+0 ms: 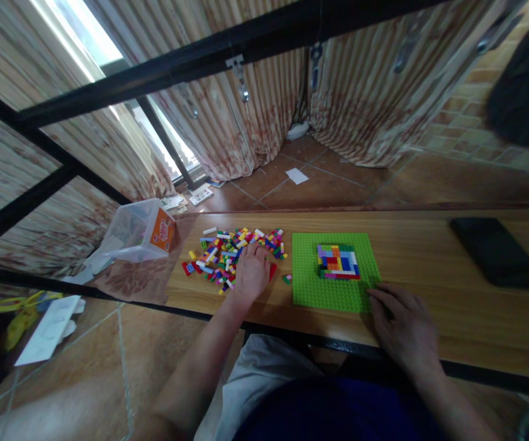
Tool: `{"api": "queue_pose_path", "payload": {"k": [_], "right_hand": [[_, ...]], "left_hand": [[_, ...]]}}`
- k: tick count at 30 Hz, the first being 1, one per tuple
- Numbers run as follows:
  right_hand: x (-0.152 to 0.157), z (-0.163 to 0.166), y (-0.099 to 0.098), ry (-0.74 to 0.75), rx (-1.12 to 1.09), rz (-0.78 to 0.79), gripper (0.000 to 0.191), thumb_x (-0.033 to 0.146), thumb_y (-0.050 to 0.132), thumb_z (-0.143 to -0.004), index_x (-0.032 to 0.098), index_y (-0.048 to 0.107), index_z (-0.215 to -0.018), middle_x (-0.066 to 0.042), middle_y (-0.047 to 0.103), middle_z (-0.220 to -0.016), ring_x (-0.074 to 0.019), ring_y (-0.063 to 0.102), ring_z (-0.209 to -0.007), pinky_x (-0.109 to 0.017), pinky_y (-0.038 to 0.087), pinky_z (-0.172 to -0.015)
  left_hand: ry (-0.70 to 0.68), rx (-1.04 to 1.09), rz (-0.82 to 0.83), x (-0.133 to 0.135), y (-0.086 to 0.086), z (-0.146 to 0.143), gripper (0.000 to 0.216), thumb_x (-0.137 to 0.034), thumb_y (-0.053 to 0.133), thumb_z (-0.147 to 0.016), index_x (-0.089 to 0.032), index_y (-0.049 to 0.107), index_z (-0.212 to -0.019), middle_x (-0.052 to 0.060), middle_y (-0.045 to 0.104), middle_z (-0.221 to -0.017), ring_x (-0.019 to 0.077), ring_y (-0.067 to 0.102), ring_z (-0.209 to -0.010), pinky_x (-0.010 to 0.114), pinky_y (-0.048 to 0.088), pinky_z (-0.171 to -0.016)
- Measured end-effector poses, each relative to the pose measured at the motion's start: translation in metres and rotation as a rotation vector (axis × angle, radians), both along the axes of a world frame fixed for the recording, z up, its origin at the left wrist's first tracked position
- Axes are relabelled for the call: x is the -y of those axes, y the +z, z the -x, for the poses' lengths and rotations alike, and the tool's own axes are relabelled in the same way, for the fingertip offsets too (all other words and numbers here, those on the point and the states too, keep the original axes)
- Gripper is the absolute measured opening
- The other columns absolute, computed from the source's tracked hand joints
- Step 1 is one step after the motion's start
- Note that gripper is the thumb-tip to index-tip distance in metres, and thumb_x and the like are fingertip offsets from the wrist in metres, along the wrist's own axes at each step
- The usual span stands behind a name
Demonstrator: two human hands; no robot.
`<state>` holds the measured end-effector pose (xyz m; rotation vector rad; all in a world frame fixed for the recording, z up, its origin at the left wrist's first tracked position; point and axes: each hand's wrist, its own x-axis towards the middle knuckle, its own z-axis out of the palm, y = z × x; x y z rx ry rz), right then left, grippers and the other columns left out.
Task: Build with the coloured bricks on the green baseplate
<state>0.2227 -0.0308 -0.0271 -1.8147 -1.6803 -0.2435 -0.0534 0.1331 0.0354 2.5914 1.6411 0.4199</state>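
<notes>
A green baseplate (312, 288) lies on the wooden table (430, 306), with a small square block of coloured bricks (336, 262) built near its middle. To its left spreads a pile of several loose coloured bricks (220, 254). My left hand (251, 272) rests palm down on the right part of that pile, fingers curled over the bricks; what it grips is hidden. My right hand (402, 327) lies flat on the table at the baseplate's near right corner, fingertips touching the plate's edge, holding nothing.
A black phone (498, 252) lies at the table's right. A clear plastic tub with an orange label (142, 231) lies tipped over on a cloth left of the table. A black frame bar (200, 58) crosses overhead. Papers lie on the tiled floor.
</notes>
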Motion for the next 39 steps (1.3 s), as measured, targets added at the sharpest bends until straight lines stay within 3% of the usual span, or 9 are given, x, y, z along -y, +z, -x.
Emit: {"api": "queue_pose_path", "payload": {"k": [7, 14, 16, 24, 29, 39], "right_hand": [[0.0, 0.0, 0.0, -0.006, 0.001, -0.003, 0.019, 0.029, 0.056, -0.091, 0.019, 0.07, -0.098, -0.01, 0.069, -0.108, -0.0237, 0.063, -0.095, -0.04, 0.051, -0.083], [0.0, 0.0, 0.001, 0.0, 0.018, -0.007, 0.019, 0.028, 0.056, -0.091, 0.017, 0.07, -0.097, -0.01, 0.069, -0.107, -0.023, 0.064, -0.093, -0.039, 0.051, -0.083], [0.0, 0.0, 0.001, 0.005, 0.021, -0.009, 0.018, 0.027, 0.056, -0.09, 0.017, 0.07, -0.097, -0.01, 0.069, -0.107, -0.0228, 0.064, -0.094, -0.039, 0.051, -0.084], [-0.001, 0.002, 0.003, -0.012, 0.019, -0.002, 0.018, 0.028, 0.056, -0.091, 0.018, 0.07, -0.097, -0.01, 0.069, -0.107, -0.023, 0.063, -0.094, -0.039, 0.05, -0.083], [-0.001, 0.001, 0.003, -0.009, 0.021, -0.004, 0.018, 0.027, 0.055, -0.091, 0.018, 0.07, -0.097, -0.009, 0.069, -0.106, -0.0219, 0.063, -0.092, -0.038, 0.05, -0.084], [0.0, 0.003, 0.006, -0.015, 0.017, 0.003, 0.018, 0.028, 0.056, -0.091, 0.019, 0.069, -0.097, -0.009, 0.069, -0.106, -0.0232, 0.063, -0.092, -0.04, 0.051, -0.082]], "left_hand": [[0.113, 0.117, 0.155, 0.0, 0.005, 0.002, 0.014, -0.014, 0.05, -0.09, -0.019, 0.06, -0.099, 0.007, 0.068, -0.092, 0.023, 0.065, -0.089, 0.034, 0.049, -0.081], [0.157, 0.664, 0.297, -0.002, 0.008, 0.002, 0.017, -0.011, 0.058, -0.081, -0.019, 0.063, -0.096, 0.003, 0.072, -0.095, 0.0159, 0.068, -0.086, 0.027, 0.053, -0.081], [0.162, 0.734, 0.345, -0.003, 0.008, 0.003, 0.015, -0.012, 0.059, -0.079, -0.018, 0.064, -0.092, 0.003, 0.072, -0.092, 0.0154, 0.068, -0.084, 0.026, 0.053, -0.08], [0.174, 0.732, 0.391, -0.007, 0.002, 0.011, 0.009, -0.015, 0.052, -0.082, -0.019, 0.055, -0.09, -0.001, 0.066, -0.078, 0.0147, 0.067, -0.07, 0.025, 0.051, -0.065], [0.166, 0.751, 0.503, -0.003, 0.009, 0.008, 0.012, -0.014, 0.046, -0.087, -0.02, 0.047, -0.097, -0.002, 0.062, -0.072, 0.0141, 0.065, -0.061, 0.024, 0.05, -0.057], [0.195, 0.753, 0.582, -0.003, 0.015, 0.006, 0.018, -0.016, 0.038, -0.09, -0.019, 0.054, -0.099, -0.002, 0.061, -0.071, 0.0131, 0.062, -0.057, 0.022, 0.047, -0.054]]}}
